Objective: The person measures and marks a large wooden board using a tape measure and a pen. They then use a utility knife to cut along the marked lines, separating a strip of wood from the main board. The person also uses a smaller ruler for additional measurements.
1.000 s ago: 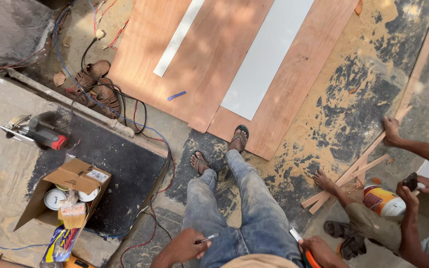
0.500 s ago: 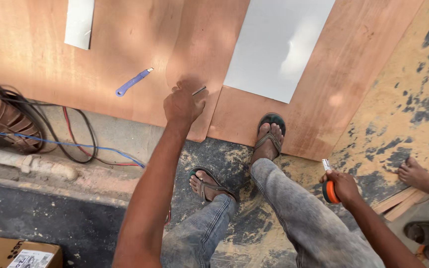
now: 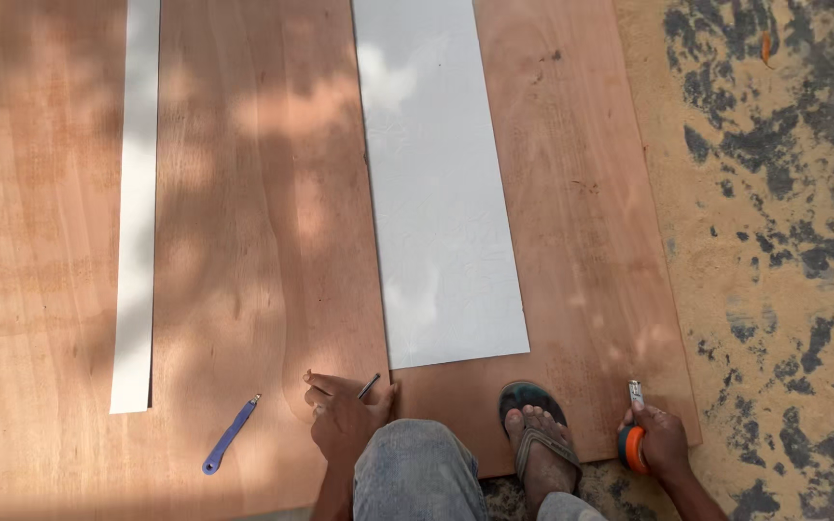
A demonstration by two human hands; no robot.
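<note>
My left hand (image 3: 345, 420) rests on a large sheet of reddish plywood (image 3: 243, 241) and grips a pencil (image 3: 369, 387) close to the near end of a wide white laminate sheet (image 3: 441, 193). My right hand (image 3: 656, 439) holds an orange tape measure (image 3: 632, 446) at the plywood's near right corner, its metal tip sticking up. My knee in grey trousers (image 3: 417, 473) and my sandalled foot (image 3: 538, 439) press on the board between the hands.
A narrow white strip (image 3: 137, 203) lies lengthwise on the left part of the plywood. A blue-handled tool (image 3: 229, 436) lies on the board left of my left hand. Sawdust-covered ground (image 3: 774, 241) stretches to the right.
The view has moved forward and down over the plywood. My left hand came back from its reach to the near end of the white sheet. My right hand brought the tape measure onto the board's corner.
</note>
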